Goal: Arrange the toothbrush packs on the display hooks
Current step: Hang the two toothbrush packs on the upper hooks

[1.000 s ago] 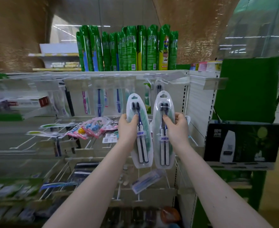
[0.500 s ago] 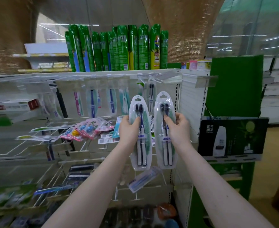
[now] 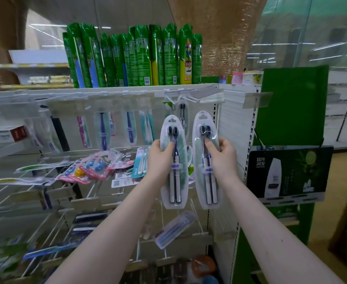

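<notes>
We hold one toothbrush pack in each hand, both upright in front of the shelving. Our left hand (image 3: 160,158) grips the left pack (image 3: 175,189) around its middle, with the thumb across the front over the brush necks and the fingers curled behind. Our right hand (image 3: 224,158) holds the right pack (image 3: 209,189) the same way, thumb on the front and fingers wrapped round the right edge.

Each pack is a clear oval blister with two dark-bristled brushes, heads up. The two stand side by side, just apart, and the top of the right one reaches a little higher. Their hang holes sit below the top row of display hooks (image 3: 180,96), and both packs are held free of the hooks. Between their tops, further back, another dark-bristled pack (image 3: 182,116) hangs from that row.

Further left on the row hang single brushes (image 3: 102,130) in blue and teal. Lower down on the left, a bunch of bright children's packs (image 3: 90,169) lies tilted on the wire prongs. Beneath our hands a loose pack (image 3: 174,228) lies askew. Tall green spray cans (image 3: 137,58) stand on the top shelf. To the right, a black advertising board (image 3: 287,173) hangs below a green panel (image 3: 291,103).
</notes>
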{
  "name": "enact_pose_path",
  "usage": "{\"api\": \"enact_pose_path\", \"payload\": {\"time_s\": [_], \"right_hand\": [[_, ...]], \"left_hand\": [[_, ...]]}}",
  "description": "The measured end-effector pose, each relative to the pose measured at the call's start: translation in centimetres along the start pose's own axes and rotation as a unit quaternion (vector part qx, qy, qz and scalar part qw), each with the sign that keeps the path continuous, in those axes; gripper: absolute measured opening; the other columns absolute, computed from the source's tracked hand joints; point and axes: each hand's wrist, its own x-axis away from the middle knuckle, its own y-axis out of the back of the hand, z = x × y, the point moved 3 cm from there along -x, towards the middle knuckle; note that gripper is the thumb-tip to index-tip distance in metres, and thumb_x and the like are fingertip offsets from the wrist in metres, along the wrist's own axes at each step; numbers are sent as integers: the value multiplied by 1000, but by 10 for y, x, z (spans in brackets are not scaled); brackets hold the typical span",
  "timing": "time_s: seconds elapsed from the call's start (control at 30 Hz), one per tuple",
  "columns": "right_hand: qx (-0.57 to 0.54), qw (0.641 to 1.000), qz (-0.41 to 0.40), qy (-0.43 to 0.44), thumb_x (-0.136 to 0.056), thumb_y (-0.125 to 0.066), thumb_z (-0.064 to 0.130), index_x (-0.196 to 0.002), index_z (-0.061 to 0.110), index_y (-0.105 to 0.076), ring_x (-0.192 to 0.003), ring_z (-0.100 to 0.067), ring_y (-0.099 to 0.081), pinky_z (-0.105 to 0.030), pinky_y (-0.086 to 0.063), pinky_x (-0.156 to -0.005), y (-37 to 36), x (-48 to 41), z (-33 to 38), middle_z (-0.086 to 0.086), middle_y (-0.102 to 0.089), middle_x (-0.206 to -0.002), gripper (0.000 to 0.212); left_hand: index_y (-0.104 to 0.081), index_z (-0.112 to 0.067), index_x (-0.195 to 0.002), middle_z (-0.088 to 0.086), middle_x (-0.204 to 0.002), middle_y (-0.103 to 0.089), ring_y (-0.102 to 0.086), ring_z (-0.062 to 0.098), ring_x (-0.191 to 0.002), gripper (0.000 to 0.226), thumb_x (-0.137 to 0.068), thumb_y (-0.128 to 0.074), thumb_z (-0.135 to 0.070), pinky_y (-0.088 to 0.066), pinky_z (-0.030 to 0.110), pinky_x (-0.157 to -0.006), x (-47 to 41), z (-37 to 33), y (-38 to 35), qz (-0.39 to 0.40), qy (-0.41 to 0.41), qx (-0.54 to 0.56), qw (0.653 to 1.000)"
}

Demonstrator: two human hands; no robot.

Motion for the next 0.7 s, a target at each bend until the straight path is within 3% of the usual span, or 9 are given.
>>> {"api": "enact_pose_path", "payload": {"time_s": [0.27, 0.43, 0.6, 0.7], "right_hand": [[6, 999, 38, -3, -88, -60, 39, -103, 14, -59, -87, -25, -66, -41, -55, -79, 23, -53, -13, -6, -67, -94, 29], [-4, 997, 77, 8, -90, -58, 36, -99, 18, -58, -81, -18, -64, -33, -52, -73, 34, -78, -16, 0, -66, -88, 20], [-11, 995, 102, 18, -90, -59, 33, -87, 20, -57, -76, -18, -61, -36, -51, -73, 39, -94, -17, 0, -64, -82, 15], [-15, 992, 126, 7, -91, -59, 33, -93, 17, -57, -71, -17, -60, -41, -53, -71, 40, -96, -22, 0, -63, -80, 17]], "left_hand": [[-56, -15, -106, 7, -100, -68, -66, 22, -90, 16, -94, -54, -24, -55, 39, -79, -23, 1, -51, -33, 35, 8, 999], [-56, -15, -106, 6, -102, -68, -66, 23, -92, 14, -94, -55, -22, -54, 38, -81, -33, -1, -76, -68, 38, 24, 997], [-52, -17, -105, 1, -95, -66, -65, 23, -92, 12, -95, -54, -21, -53, 37, -79, -34, 1, -87, -99, 41, 24, 994], [-56, -13, -109, 7, -98, -68, -65, 29, -93, 18, -94, -55, -21, -53, 46, -86, -36, 1, -89, -112, 45, 20, 992]]}}
